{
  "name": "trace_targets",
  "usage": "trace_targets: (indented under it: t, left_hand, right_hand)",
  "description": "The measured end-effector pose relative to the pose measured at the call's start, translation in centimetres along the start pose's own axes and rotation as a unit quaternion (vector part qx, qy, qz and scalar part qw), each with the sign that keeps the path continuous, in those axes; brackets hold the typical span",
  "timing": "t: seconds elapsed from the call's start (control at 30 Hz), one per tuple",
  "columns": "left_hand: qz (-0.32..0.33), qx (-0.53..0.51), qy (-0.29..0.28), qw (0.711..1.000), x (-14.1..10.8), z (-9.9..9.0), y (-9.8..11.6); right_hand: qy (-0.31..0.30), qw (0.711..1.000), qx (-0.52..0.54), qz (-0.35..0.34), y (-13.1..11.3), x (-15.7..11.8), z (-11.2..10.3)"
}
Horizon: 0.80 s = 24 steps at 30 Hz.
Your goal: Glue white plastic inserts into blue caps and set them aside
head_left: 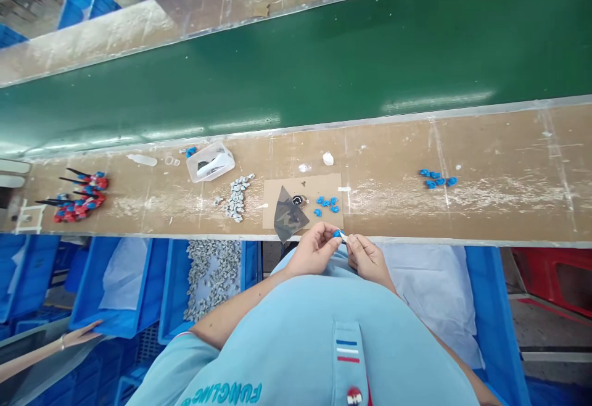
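Fingers of the left hand (pixel 317 248) clamp 1 blue piece (pixel 337 233) at the worktable's (pixel 388 165) near edge; the right hand (pixel 367 259) pinches a slim pale item (pixel 343 237) against it, so this piece seems unfinished. Just beyond, loose blue pieces (pixel 326 203) lie on the cardboard (pixel 272 190), with grey parts (pixel 237 197) to its left. Farther right, another blue cluster (pixel 435 176) lies apart; whether it is done, I cannot tell.

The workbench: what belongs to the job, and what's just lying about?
Likely the job:
blue part in left hand
pale piece in right hand
blue pieces on cardboard

Likely lying about:
red-blue figures
pale bottle
plastic tub
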<state>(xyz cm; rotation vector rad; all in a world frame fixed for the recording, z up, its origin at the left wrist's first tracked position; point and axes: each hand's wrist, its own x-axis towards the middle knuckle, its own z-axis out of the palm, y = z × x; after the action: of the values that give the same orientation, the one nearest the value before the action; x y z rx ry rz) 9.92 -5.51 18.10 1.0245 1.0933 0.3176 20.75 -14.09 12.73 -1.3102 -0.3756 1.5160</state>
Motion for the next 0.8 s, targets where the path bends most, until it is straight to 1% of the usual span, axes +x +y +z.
trace_targets:
  t: [0.03, 0.1, 0.17, 0.2, 0.23, 0.27, 0.3, 0.33, 0.4, 0.47, 0.53, 0.63, 0.8]
  left_hand:
    - [-0.007, -0.001, 0.002, 1.000, 0.0, 0.0, -0.1]
    - [-0.022, -0.008, 0.002, 1.000, -0.1, -0.2, -0.2]
    - [-0.028, -0.022, 0.010, 0.999, -0.2, -0.4, -0.3]
    - [-0.028, -0.029, 0.017, 0.999, -0.2, -0.5, -0.3]
    - [-0.027, -0.036, 0.024, 0.999, -0.2, -0.6, -0.4]
    - [-0.026, -0.041, 0.028, 0.998, -0.2, -0.6, -0.4]
    - [-0.027, -0.047, 0.029, 0.998, -0.1, -0.5, -0.3]
    - [-0.028, -0.051, 0.023, 0.998, 0.0, -0.5, -0.3]
    - [-0.031, -0.058, 0.010, 0.998, 0.1, -0.3, -0.2]
    - [-0.031, -0.061, 0.003, 0.998, 0.2, -0.1, -0.1]
    - [-0.028, -0.064, 0.003, 0.998, 0.3, 0.0, 0.0]
    - [-0.024, -0.067, 0.002, 0.997, 0.3, 0.0, 0.0]
    - [-0.021, -0.065, 0.007, 0.998, 0.4, -0.1, 0.0]
  right_hand:
    - [0.032, 0.999, -0.024, -0.023, 0.2, 0.0, -0.1]
    - [0.121, 0.989, -0.064, -0.063, 0.4, 0.0, -0.8]
    - [0.224, 0.970, -0.062, -0.068, 0.2, 0.2, -1.9]
    - [0.263, 0.961, -0.049, -0.064, 0.0, 0.3, -2.4]
    - [0.282, 0.957, -0.033, -0.058, -0.2, 0.3, -2.8]
    - [0.277, 0.959, -0.018, -0.053, -0.5, 0.3, -3.0]
    - [0.251, 0.967, -0.005, -0.051, -0.8, 0.3, -3.0]
    - [0.209, 0.977, 0.001, -0.048, -1.1, 0.3, -2.8]
    - [0.104, 0.994, 0.002, -0.028, -1.5, 0.2, -1.9]
    - [0.012, 1.000, -0.001, 0.002, -1.9, 0.1, -1.0]
    - [-0.046, 0.998, 0.006, 0.030, -2.1, 0.3, -0.3]
    - [-0.078, 0.995, 0.026, 0.051, -2.0, 0.6, -0.1]
    - [-0.097, 0.993, 0.035, 0.056, -2.0, 0.8, 0.0]
